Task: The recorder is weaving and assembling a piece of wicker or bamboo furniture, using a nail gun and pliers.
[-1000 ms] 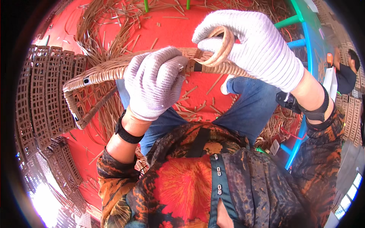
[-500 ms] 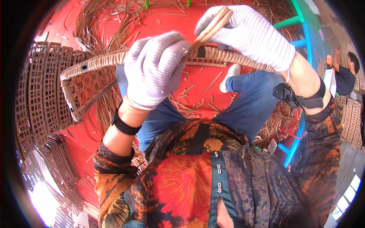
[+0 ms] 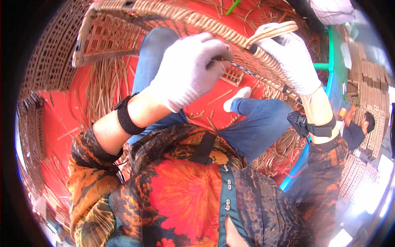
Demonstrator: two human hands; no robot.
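Note:
A wicker basket point(image 3: 185, 15) with a cord-wrapped rim and open lattice sides tilts across my knees. Thin white knit gloves cover both hands. My right hand point(image 3: 288, 57) is closed at the rim on the right, with a pale, doubled wicker strip point(image 3: 275, 31) running over its fingers from the rim. Just below the rim, left of that strip, my left hand point(image 3: 191, 68) is curled with thumb and fingers together, apart from the basket. Whatever it pinches is too small to make out. Dark patches point(image 3: 252, 49) show at spots along the wrapped rim.
Brown lattice panels point(image 3: 53, 53) are stacked at the left, with more stacks point(image 3: 370, 82) at the far right. Loose wicker strips point(image 3: 103, 86) litter the red floor point(image 3: 61, 119). A green and blue frame point(image 3: 330, 53) stands right of my arm. Another person point(image 3: 360, 129) is beyond it.
My left hand has come off the rim and moved right and slightly down. The basket has tilted, its left end rising in view. My right hand has moved down, still by the strip.

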